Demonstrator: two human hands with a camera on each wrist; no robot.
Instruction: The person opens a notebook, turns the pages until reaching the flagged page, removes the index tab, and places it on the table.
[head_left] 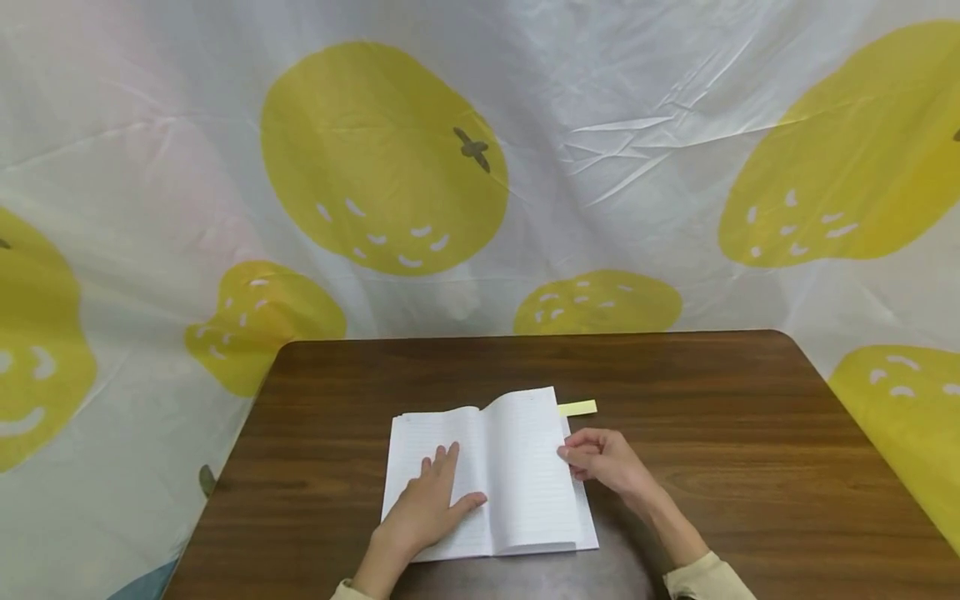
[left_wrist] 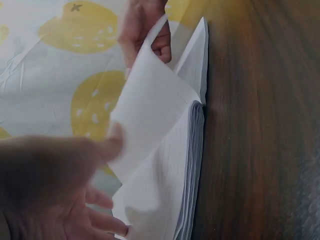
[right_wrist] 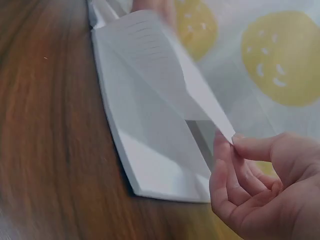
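An open lined notebook (head_left: 487, 471) lies on the brown wooden table (head_left: 712, 400). My left hand (head_left: 431, 504) rests flat on its left page, fingers straight. My right hand (head_left: 603, 460) pinches the outer edge of a right-hand page (right_wrist: 165, 70) and lifts it off the stack. In the left wrist view the raised page (left_wrist: 150, 115) arches above the notebook (left_wrist: 192, 165), with the right hand's fingers (left_wrist: 142, 27) at its far edge. A yellow sticky tab (head_left: 577, 408) pokes out from the notebook's top right corner.
A white cloth with large yellow fruit prints (head_left: 382, 158) hangs behind and around the table. The table's far edge (head_left: 525, 336) and rounded corners lie well beyond the notebook. Bare wood spreads to the right of the right hand.
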